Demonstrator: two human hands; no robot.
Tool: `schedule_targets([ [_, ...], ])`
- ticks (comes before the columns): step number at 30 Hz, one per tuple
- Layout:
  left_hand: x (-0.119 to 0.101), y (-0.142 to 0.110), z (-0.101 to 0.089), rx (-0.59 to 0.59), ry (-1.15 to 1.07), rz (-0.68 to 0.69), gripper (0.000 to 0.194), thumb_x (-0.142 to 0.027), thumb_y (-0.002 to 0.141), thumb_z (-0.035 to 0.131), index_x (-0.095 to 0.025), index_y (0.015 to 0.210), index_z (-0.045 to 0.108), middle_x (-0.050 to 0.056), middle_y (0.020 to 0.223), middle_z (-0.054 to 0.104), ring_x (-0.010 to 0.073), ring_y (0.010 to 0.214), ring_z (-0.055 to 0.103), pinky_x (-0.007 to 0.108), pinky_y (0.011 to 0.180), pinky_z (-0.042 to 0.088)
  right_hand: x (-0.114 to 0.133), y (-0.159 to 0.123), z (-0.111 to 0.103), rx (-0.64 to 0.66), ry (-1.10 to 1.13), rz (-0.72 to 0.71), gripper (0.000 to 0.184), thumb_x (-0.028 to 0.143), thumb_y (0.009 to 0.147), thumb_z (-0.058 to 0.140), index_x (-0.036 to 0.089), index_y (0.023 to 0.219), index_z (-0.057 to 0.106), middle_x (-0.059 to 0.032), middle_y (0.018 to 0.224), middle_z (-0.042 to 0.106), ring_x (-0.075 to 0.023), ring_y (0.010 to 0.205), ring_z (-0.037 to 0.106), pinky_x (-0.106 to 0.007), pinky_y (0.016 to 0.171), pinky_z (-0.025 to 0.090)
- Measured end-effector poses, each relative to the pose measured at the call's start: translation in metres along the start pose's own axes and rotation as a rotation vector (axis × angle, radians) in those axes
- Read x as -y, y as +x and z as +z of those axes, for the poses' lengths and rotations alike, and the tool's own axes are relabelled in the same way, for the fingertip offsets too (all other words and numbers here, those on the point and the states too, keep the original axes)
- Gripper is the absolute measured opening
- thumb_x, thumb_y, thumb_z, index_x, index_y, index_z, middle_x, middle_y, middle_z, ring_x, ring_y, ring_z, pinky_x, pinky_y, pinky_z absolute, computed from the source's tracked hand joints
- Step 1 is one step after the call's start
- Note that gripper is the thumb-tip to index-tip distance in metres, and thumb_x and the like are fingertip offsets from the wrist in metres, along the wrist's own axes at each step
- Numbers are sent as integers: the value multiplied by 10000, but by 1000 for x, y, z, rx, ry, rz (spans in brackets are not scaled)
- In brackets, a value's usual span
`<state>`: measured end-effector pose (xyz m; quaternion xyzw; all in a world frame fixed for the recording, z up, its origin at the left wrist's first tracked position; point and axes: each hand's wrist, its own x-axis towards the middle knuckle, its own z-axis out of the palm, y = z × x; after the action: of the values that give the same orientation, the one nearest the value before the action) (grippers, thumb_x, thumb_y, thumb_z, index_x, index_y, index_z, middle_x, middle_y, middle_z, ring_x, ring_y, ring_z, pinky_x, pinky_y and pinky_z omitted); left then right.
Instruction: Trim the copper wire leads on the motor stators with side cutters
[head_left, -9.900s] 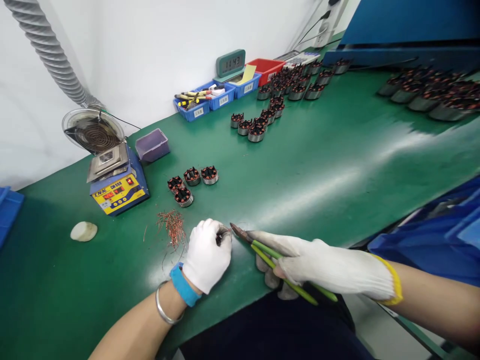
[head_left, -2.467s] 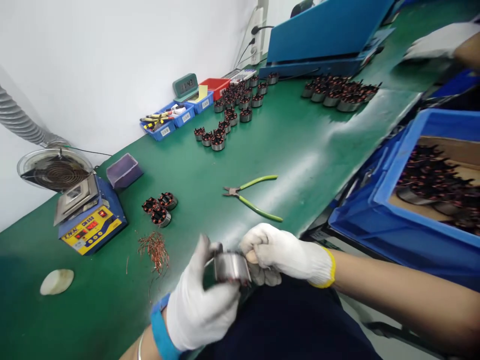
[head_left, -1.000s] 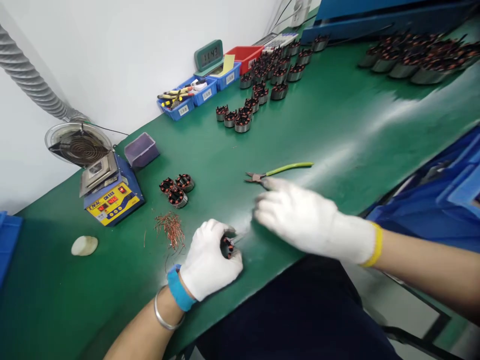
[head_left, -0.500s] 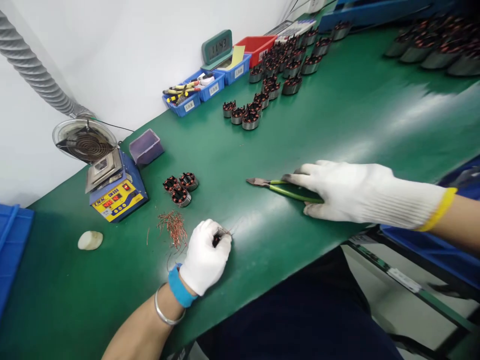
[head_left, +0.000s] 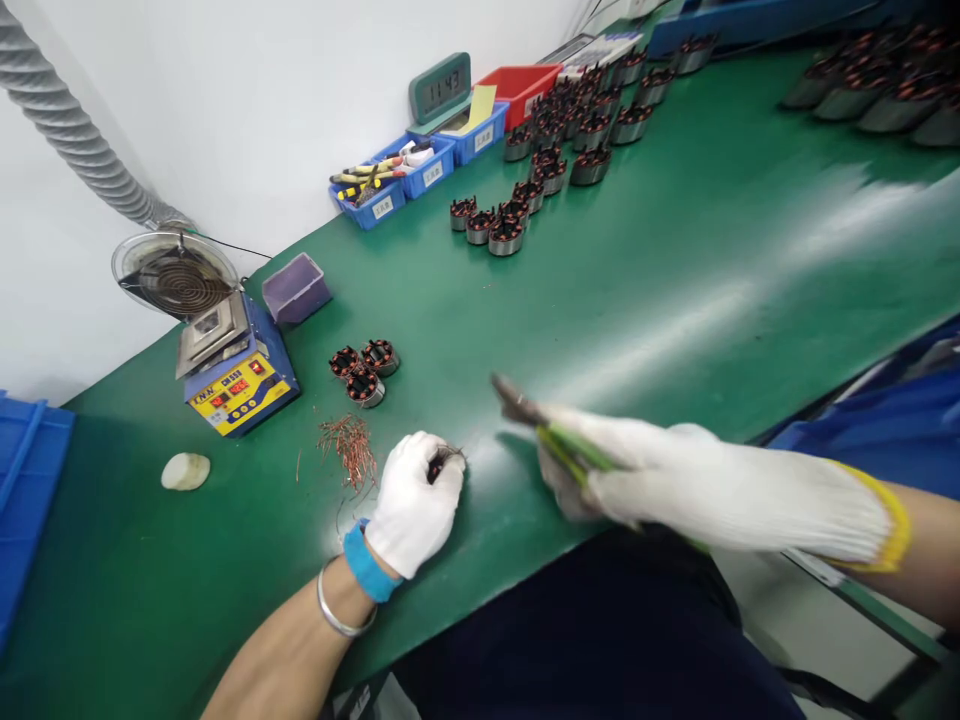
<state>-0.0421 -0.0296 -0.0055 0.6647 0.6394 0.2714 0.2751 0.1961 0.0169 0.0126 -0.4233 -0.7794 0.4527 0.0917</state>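
At upper centre I read 11:43 on the clock (head_left: 441, 88) and 工具 on tray labels (head_left: 433, 174). At left, a yellow panel (head_left: 243, 394) shows "CM".

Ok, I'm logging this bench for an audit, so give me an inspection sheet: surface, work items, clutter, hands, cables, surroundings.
Surface: green benchtop, streaked with glare.
Work items: wound stator, mostly hidden by the left hand; green-handled diagonal cutters, blurred.
Clutter: copper wire clippings, loosely piled near three standing stators.
Hands: both gloved; left closed around the stator, right hand gripping the cutters.
Cables: thin black cable near the ribbed duct.
Surroundings: digital clock reads 11:43.
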Motion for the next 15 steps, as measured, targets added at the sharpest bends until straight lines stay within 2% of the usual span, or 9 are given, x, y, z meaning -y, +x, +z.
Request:
schedule_targets([
  [2, 0, 0, 0, -7, 17, 13, 149, -180, 840, 498, -202, 692, 507, -4, 690, 532, 159, 700, 519, 288, 686, 414, 14, -6, 5, 328, 266, 72, 618, 222, 700, 499, 217, 1318, 507, -31, 849, 678, -165, 655, 629, -245, 542, 477],
  [3, 0, 0, 0, -8, 25, 21, 149, -176, 839, 498, -201, 693, 507, -4, 692, 532, 161, 706, 519, 289, 690, 411, 19, -7, 7, 416, 345, 112, 555, 221, 694, 514, 201, 1248, 553, -35, 842, 675, -160, 657, 624, -236, 543, 471],
  [4, 0, 0, 0, -7, 31, 29, 147, -172, 840, 498, -201, 697, 508, -4, 694, 531, 162, 713, 519, 291, 695, 408, 23, -6, 9, 447, 370, 145, 484, 222, 694, 531, 189, 1173, 586, -37, 831, 670, -152, 653, 618, -228, 545, 463],
  [6, 0, 0, 0, -7, 34, 39, 141, -165, 845, 495, -200, 710, 515, -5, 698, 532, 165, 721, 518, 293, 701, 404, 27, -2, 10, 445, 358, 185, 369, 230, 703, 555, 176, 1064, 608, -37, 811, 661, -139, 640, 609, -215, 545, 452],
  [8, -1, 0, 0, -13, 39, 47, 137, -157, 849, 493, -200, 722, 522, -5, 707, 537, 167, 732, 519, 296, 712, 402, 29, 0, 10, 444, 334, 217, 329, 238, 706, 563, 177, 1027, 601, -38, 805, 653, -137, 633, 606, -213, 541, 450],
  [15, -1, -1, -1, -3, 79, 78, 147, -138, 850, 501, -197, 717, 517, 3, 725, 547, 178, 765, 516, 305, 733, 393, 28, -1, 15, 423, 419, 220, 446, 244, 697, 553, 181, 1138, 563, -61, 878, 649, -157, 679, 633, -232, 572, 493],
])
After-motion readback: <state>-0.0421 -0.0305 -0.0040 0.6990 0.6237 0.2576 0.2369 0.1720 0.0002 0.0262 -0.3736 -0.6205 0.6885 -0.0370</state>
